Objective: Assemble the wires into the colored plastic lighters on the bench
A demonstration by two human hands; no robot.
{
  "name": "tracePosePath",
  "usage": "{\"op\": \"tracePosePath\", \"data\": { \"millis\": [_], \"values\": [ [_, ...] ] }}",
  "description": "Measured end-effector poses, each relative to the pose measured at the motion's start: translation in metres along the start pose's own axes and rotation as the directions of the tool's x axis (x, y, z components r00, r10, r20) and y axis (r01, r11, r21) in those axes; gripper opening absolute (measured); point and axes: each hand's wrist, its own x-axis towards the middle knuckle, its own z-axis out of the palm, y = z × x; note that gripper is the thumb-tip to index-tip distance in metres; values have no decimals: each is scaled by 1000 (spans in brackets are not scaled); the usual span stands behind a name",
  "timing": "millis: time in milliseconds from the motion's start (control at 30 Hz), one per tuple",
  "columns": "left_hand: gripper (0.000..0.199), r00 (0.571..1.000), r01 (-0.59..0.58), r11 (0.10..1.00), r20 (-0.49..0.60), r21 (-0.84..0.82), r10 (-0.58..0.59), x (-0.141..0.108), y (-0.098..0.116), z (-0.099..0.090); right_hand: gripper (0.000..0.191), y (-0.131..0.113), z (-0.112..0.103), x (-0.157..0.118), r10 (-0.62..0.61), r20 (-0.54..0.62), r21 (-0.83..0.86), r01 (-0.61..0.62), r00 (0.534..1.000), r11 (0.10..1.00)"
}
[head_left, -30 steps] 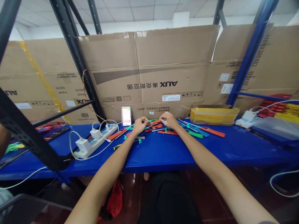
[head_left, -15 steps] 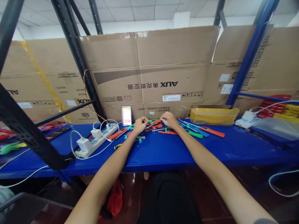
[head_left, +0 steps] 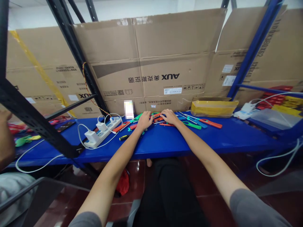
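Palm down, my left hand (head_left: 145, 121) rests over the left part of a pile of long-necked lighters, its fingers reaching forward and its thumb apart. My right hand (head_left: 169, 116) lies on the pile's right part, fingers stretched towards the left. An orange lighter (head_left: 156, 116) sits between the two hands, close to the right fingertips. Green, blue and orange lighters with thin metal necks spread to the right, among them an orange one (head_left: 211, 123). Left of my left hand lies another orange lighter (head_left: 120, 126). A yellow-and-black screwdriver (head_left: 124, 137) is nearer me. My fingertips are partly hidden.
A white power strip (head_left: 100, 136) with chargers and cables lies left, beside a dark metal post (head_left: 68, 37). A phone (head_left: 129, 109) leans against the cardboard (head_left: 170, 41). A yellow-taped box (head_left: 214, 107) stands right. Another person's arm (head_left: 6, 142) shows at far left.
My fingers were curled in over the pile; now both hands lie flatter with fingers more extended. The view has tilted down, and another person's arm has come in at the left.
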Motion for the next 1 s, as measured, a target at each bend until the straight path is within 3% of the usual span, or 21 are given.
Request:
{"op": "tracePosePath", "data": {
  "millis": [133, 233, 300, 433, 600, 733, 1000],
  "values": [
    [33, 995, -75, 994, -64, 84, 80, -8, 14, -16, 26, -4, -9, -17, 2, -41, -10, -2, 999, 1000],
    [28, 994, -45, 995, -91, 86, 53, -27, 35, -23, 28, -9, -13, -39, 7, -135, -1, -7, 991, 1000],
    [25, 998, -62, 995, -9, 77, 63, -41, 49, -23, 28, -14, -13, -53, 17, -189, 1, -17, 982, 1000],
    [28, 989, -53, 994, 143, 100, 38, -57, 66, -14, 21, -25, -9, -68, -22, -131, -26, 18, 991, 999],
    [32, 985, 38, 995, 164, 93, -53, -54, 63, -8, 22, -30, -6, -67, -22, 0, -19, 22, 1000, 1000],
    [23, 983, 77, 990, 158, 116, -95, -51, 55, -7, 22, -28, -7, -64, -48, 1, -10, 48, 999, 999],
    [27, 988, 74, 989, 125, 127, -90, -50, 54, -9, 17, -29, -9, -62, -7, 9, 0, 7, 1000, 1000]
  ]
}}
